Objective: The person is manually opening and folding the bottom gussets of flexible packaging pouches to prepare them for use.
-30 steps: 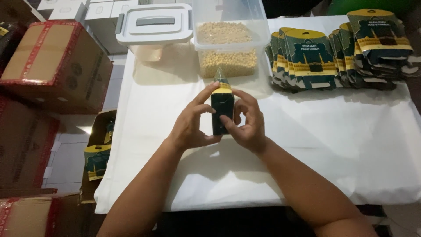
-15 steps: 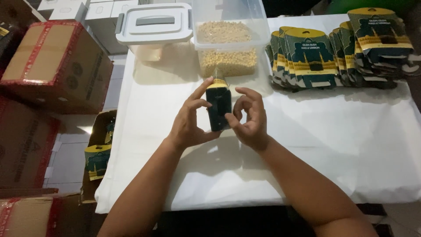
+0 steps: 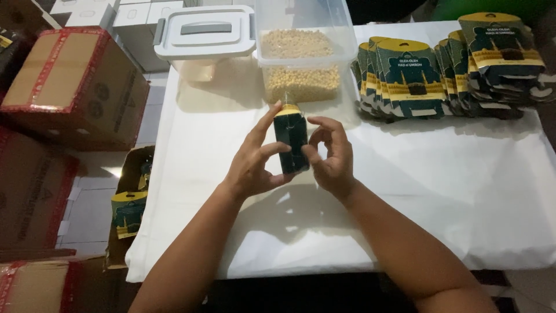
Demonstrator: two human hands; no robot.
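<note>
A small dark green pouch [image 3: 291, 141] with a yellow top edge stands upright above the white table [image 3: 440, 197], just in front of the clear tub [image 3: 305, 55] of pale beans. The left hand [image 3: 253, 159] is clamped on the pouch: its forefinger runs up the left edge to the yellow top, the thumb presses across the front, and the other fingers curl behind. The right hand [image 3: 331, 153] sits just right of the pouch with its fingers bent and spread; the fingertips touch or nearly touch the right edge, and whether they truly grip it cannot be told. The two hands are close together, with only the pouch between them. The clear tub is open, and its beans fill it a good way up. Just left of the tub, touching or nearly touching it, lies a white lid [image 3: 204, 32] with a grey handle and grey side clips, resting on another pale container. To the right of the tub, well apart from the hands, a row of flat green and yellow packets [image 3: 446, 69] lies fanned and overlapping across the back of the table. Left of the table, on the floor, are brown cardboard boxes [image 3: 69, 81] sealed with red tape, and nearer the table's front corner an open carton [image 3: 130, 211] holds more green and yellow packets.
</note>
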